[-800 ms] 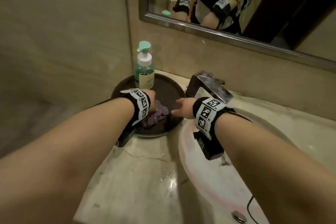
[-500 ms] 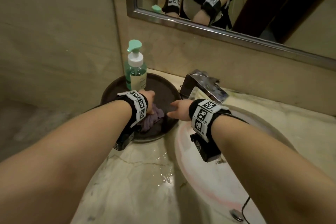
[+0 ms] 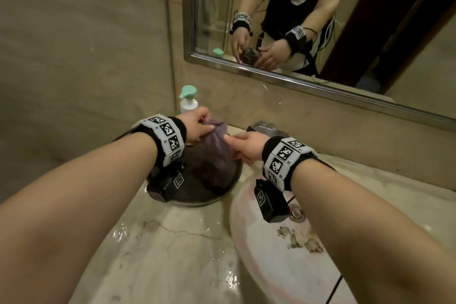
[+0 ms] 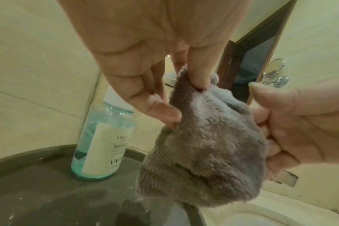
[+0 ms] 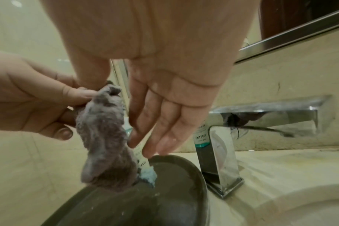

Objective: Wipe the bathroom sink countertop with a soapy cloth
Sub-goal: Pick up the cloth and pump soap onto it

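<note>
A purple-grey fluffy cloth (image 3: 214, 153) hangs bunched above a dark round tray (image 3: 222, 196). My left hand (image 3: 207, 128) pinches the cloth's top edge between thumb and fingers; the left wrist view shows this pinch (image 4: 182, 100) on the cloth (image 4: 203, 137). My right hand (image 3: 232, 143) is at the cloth's right side. Its fingers (image 5: 155, 130) stretch straight down beside the cloth (image 5: 103, 137), with the thumb near the cloth's top. A blob of white foam (image 5: 149, 175) sits on the tray (image 5: 174, 198) under the cloth.
A teal pump soap bottle (image 3: 188, 99) stands at the tray's back, close to the left wall. The chrome faucet (image 3: 266, 128) is just right of the tray. The sink basin (image 3: 271, 249) lies below my right arm. Water is splashed on the marble countertop (image 3: 160, 242). A mirror (image 3: 320, 20) hangs above.
The cloth lay on the tray under my left hand; now it is lifted off the tray. My right hand has moved up against it.
</note>
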`<move>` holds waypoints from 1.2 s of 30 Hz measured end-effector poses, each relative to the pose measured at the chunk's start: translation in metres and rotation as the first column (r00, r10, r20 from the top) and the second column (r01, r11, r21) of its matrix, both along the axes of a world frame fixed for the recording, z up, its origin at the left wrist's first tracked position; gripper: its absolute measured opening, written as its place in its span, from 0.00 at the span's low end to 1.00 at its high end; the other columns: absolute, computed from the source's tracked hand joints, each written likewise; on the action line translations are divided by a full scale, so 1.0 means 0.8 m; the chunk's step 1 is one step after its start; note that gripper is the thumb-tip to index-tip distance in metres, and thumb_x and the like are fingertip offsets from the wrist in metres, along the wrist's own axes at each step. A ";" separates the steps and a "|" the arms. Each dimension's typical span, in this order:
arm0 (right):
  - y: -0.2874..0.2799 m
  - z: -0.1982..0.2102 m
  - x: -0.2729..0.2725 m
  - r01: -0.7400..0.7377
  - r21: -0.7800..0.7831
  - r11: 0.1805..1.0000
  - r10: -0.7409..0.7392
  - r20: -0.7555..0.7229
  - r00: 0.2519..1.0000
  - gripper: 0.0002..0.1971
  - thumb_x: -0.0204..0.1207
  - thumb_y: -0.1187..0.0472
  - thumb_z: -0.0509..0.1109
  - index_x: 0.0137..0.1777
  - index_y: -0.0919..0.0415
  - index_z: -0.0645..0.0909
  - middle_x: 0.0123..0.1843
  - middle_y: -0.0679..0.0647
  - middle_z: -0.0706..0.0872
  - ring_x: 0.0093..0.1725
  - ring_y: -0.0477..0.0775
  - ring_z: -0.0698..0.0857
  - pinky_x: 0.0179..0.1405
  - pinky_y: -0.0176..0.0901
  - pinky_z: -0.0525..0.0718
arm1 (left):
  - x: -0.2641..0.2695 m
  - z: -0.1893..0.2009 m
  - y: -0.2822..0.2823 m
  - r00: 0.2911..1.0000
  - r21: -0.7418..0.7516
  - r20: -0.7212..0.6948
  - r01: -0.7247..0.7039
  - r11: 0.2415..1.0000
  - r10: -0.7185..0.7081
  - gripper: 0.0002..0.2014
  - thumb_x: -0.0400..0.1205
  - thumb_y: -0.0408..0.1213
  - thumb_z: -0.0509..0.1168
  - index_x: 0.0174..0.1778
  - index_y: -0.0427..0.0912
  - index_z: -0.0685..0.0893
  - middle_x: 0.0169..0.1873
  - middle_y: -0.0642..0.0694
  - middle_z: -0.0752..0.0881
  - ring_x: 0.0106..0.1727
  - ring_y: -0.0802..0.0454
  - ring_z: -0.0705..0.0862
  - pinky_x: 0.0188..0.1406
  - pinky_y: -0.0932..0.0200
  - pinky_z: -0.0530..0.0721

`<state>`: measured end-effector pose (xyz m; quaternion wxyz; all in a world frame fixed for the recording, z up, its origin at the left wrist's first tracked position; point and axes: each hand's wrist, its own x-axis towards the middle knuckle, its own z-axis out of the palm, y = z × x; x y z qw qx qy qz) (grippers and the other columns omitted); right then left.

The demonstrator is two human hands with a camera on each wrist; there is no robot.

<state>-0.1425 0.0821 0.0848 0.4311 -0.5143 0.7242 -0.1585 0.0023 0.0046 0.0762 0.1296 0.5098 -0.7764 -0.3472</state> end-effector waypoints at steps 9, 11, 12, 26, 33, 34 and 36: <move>0.003 0.046 0.003 -0.022 -0.215 0.976 -0.020 -0.190 0.982 0.14 0.82 0.56 0.61 0.63 0.60 0.76 0.52 0.58 0.81 0.51 0.56 0.80 0.63 0.56 0.82 | 0.012 0.041 0.032 0.993 -0.097 0.072 -0.087 0.991 0.094 0.11 0.82 0.47 0.62 0.47 0.44 0.68 0.33 0.48 0.76 0.43 0.48 0.77 0.35 0.61 0.71; 0.004 0.054 0.006 0.025 -0.237 0.971 -0.056 -0.128 0.990 0.16 0.83 0.56 0.59 0.68 0.61 0.73 0.60 0.63 0.83 0.57 0.61 0.83 0.63 0.60 0.82 | 0.018 0.047 0.033 0.991 -0.058 0.008 -0.132 0.990 0.132 0.14 0.81 0.50 0.63 0.50 0.46 0.69 0.32 0.50 0.76 0.42 0.49 0.76 0.29 0.61 0.70; 0.005 0.057 0.010 0.064 -0.242 0.968 -0.084 -0.070 0.994 0.17 0.83 0.56 0.58 0.68 0.60 0.73 0.63 0.63 0.83 0.60 0.64 0.84 0.62 0.62 0.83 | 0.022 0.051 0.034 0.988 -0.010 -0.025 -0.150 0.989 0.150 0.15 0.79 0.51 0.65 0.51 0.47 0.69 0.36 0.50 0.78 0.43 0.50 0.78 0.31 0.62 0.72; -0.011 0.075 0.033 0.255 -0.239 0.937 -0.138 0.417 0.898 0.14 0.82 0.67 0.60 0.66 0.65 0.76 0.45 0.56 0.80 0.42 0.52 0.81 0.50 0.50 0.85 | 0.065 0.059 0.026 0.975 0.028 -0.136 -0.175 0.984 0.177 0.18 0.81 0.43 0.64 0.68 0.49 0.74 0.63 0.41 0.80 0.52 0.49 0.77 0.53 0.58 0.77; -0.015 0.092 0.043 0.283 -0.162 0.945 -0.181 0.463 0.868 0.24 0.77 0.84 0.52 0.71 0.73 0.73 0.63 0.67 0.79 0.61 0.65 0.83 0.57 0.46 0.82 | 0.079 0.067 0.019 1.000 0.132 0.002 -0.019 0.991 0.019 0.26 0.72 0.48 0.75 0.66 0.59 0.78 0.76 0.47 0.60 0.69 0.45 0.71 0.66 0.52 0.75; -0.016 0.092 0.043 0.223 -0.195 0.955 -0.139 0.367 0.920 0.23 0.77 0.82 0.55 0.71 0.72 0.74 0.67 0.67 0.79 0.62 0.63 0.83 0.57 0.44 0.83 | 0.080 0.066 0.017 0.999 0.127 0.042 -0.002 0.992 -0.004 0.25 0.72 0.48 0.75 0.65 0.57 0.78 0.76 0.48 0.61 0.69 0.45 0.72 0.65 0.54 0.76; -0.021 0.089 0.040 0.108 -0.246 0.963 -0.077 0.133 0.988 0.18 0.79 0.75 0.61 0.68 0.68 0.77 0.60 0.64 0.84 0.47 0.52 0.86 0.45 0.38 0.85 | 0.079 0.065 0.013 0.991 0.049 0.127 0.024 0.999 -0.030 0.22 0.75 0.46 0.72 0.65 0.51 0.81 0.71 0.47 0.72 0.67 0.45 0.77 0.58 0.61 0.75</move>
